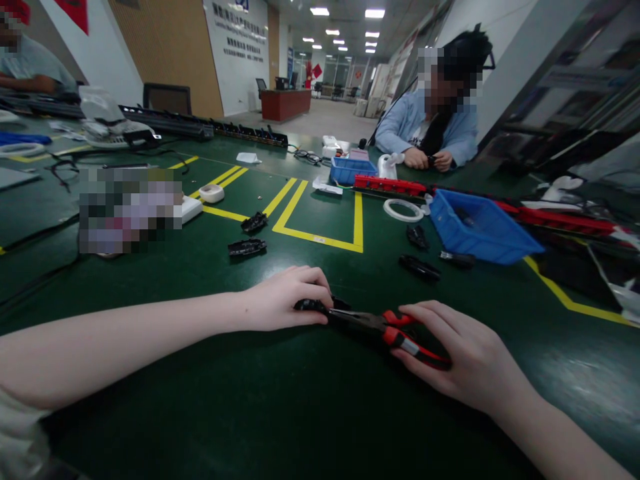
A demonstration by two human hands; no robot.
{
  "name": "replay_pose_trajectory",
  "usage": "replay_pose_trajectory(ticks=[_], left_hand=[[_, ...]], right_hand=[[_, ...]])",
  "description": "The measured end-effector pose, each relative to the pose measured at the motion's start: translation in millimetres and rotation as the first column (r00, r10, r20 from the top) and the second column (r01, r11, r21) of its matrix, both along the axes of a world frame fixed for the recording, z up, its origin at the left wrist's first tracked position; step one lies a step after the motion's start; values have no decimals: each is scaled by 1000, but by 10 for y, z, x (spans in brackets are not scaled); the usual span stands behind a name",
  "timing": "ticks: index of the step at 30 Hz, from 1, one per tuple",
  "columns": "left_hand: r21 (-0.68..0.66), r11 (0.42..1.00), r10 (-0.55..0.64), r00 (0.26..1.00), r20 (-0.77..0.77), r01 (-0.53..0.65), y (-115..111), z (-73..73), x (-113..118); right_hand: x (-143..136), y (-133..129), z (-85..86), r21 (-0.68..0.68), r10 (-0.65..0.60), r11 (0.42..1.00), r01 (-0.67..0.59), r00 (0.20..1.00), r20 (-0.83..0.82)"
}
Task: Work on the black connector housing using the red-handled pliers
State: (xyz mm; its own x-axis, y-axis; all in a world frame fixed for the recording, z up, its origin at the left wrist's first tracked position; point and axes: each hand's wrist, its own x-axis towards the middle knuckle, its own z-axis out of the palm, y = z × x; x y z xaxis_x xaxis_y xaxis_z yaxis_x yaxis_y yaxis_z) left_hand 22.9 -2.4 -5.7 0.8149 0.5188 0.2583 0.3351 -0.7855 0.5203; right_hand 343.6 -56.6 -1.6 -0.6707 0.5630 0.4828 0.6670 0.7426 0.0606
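My left hand is closed around a small black plastic part, whose far side is hidden by my fingers. From the right, the jaws of long-nose pliers with red and black handles reach to this part and appear to touch it. My right hand grips the pliers, thumb and fingers on the two spread handles. Beyond my left hand lie two similar black parts on the green table. More black parts rest past my right hand.
A blue bin stands at the right, with a roll of white tape beside it. A smaller blue bin is farther back. Long red strips lie across the right. Another person sits opposite. Yellow tape marks the table.
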Motion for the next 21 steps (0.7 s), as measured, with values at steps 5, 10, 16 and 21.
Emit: replay_pose_trajectory(ticks=[5,10,16,21], left_hand=[[-9,1000,-2,1000,-8,2,-1,9,-4],[-10,1000,-1,1000,-10,1,-6,19,-2],[8,1000,-11,1000,2,11,5,-2,0],[2,1000,0,1000,-9,0,-3,5,2]], right_hand=[[31,4,16,-33,-4,999,4,1000,-3],[31,1,14,-51,-4,999,3,1000,-19],[-27,-15,-15,-26,-14,1000,13,1000,-18],[-61,-23,-13,-27,-4,1000,3,999,-33]])
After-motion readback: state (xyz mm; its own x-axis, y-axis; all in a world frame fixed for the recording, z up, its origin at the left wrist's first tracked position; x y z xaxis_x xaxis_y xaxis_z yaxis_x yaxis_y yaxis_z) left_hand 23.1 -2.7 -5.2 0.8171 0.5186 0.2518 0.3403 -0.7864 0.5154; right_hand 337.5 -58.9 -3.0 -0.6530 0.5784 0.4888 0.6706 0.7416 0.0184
